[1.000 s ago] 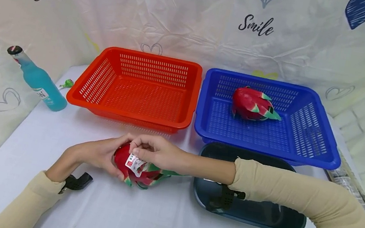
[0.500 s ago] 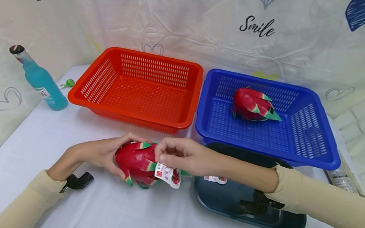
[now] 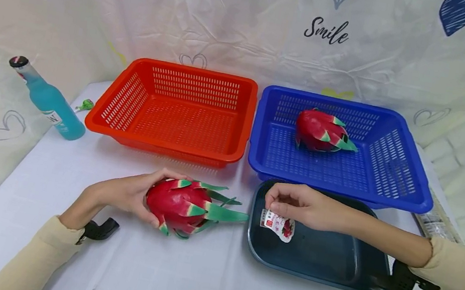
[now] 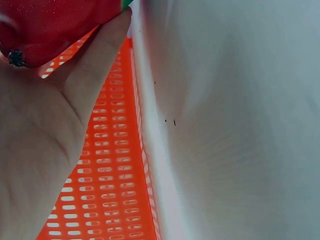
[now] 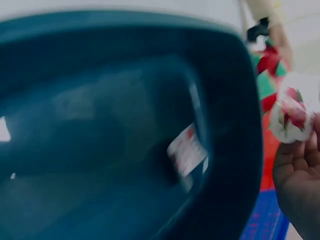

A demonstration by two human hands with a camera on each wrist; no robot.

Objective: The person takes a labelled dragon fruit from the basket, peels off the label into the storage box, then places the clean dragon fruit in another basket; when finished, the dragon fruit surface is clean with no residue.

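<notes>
A red dragon fruit with green-tipped scales lies on the white cloth, its leafy end toward the right. My left hand grips its blunt end, fingers over the top and thumb at the near side. In the left wrist view the fruit's skin shows above the thumb. My right hand pinches a white sticker printed with a red fruit and holds it over the left end of the dark green tray. Inside that tray, in the right wrist view, lies another sticker.
A red basket stands behind the left hand. Beside it a blue basket holds a second dragon fruit. At the far left are a blue bottle and a small green-wrapped item. Newspaper lies at the right.
The right hand has pulled the sticker off the dragon fruit and carried it right, over the tray. The left hand has kept its grip on the fruit in the same place.
</notes>
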